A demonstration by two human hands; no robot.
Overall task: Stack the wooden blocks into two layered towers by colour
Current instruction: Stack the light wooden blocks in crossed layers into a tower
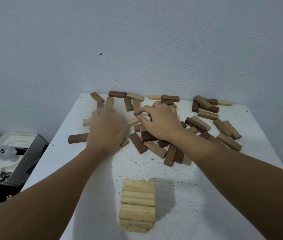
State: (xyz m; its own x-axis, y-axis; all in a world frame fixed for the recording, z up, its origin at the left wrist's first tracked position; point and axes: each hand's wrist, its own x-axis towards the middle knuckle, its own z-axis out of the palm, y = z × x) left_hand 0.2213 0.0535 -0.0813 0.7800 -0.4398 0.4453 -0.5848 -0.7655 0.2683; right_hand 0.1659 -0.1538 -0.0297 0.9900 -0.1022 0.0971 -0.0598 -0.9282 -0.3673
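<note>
A tower of light wooden blocks [137,205] stands near the front of the white table [92,170]. Behind it lies a scattered pile of dark brown blocks [154,148] mixed with a few light ones. My left hand [106,130] lies over the left part of the pile with its fingers curled round a light block [133,120] that sticks out to the right. My right hand [159,122] reaches into the pile's middle, its thumb and fingers pinching the same light block's end region; the exact contact is partly hidden.
More blocks [206,108] lie along the back edge against the grey wall [137,40]. A single light block [224,102] sits at the far right back. Left of the table stands a box holding a white ghost figure [4,152] and keys.
</note>
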